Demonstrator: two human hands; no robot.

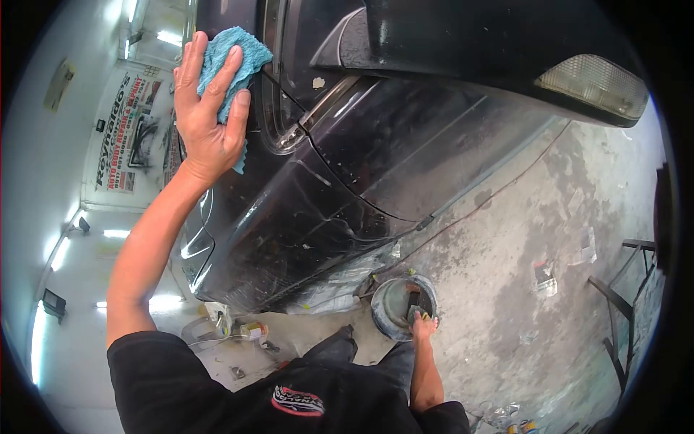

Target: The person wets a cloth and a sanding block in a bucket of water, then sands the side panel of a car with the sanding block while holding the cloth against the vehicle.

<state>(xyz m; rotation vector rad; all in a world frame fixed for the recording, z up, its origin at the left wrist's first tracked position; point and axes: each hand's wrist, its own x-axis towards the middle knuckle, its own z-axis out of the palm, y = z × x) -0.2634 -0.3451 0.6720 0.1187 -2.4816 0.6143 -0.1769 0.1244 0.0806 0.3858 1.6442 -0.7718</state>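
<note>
The blue cloth (pixel 242 54) is soft, bumpy and crumpled. It is up high, against the dark car (pixel 282 224), next to the edge of a window. Most of it shows above and between the fingers, and a small corner peeks out below the hand.

The left hand (pixel 210 126) lies over the cloth with its back to us. Its fingers are spread, with gaps between them, and the thumb sticks out to the side. They are laid on the cloth and not curled around it.

The car is shiny in some places and dull in others, with pale specks and streaks. A big black side mirror (pixel 477 58) with a clear lamp (pixel 589 87) sticks out at the top.

Lower down, the right hand (pixel 424 327) is at the rim of a round bucket (pixel 381 315). Something small and dark is by its fingertips, but it is too small to name. I cannot tell how far those fingers are open.

The bucket sits on the gray, patchy floor (pixel 491 289), near the car. Farther right are 1 scrap of paper (pixel 545 279) and a dark metal stand (pixel 614 298). A banner (pixel 119 134) with big letters hangs on the left wall. The person's shirt (pixel 238 398) is black with a red and white badge.
</note>
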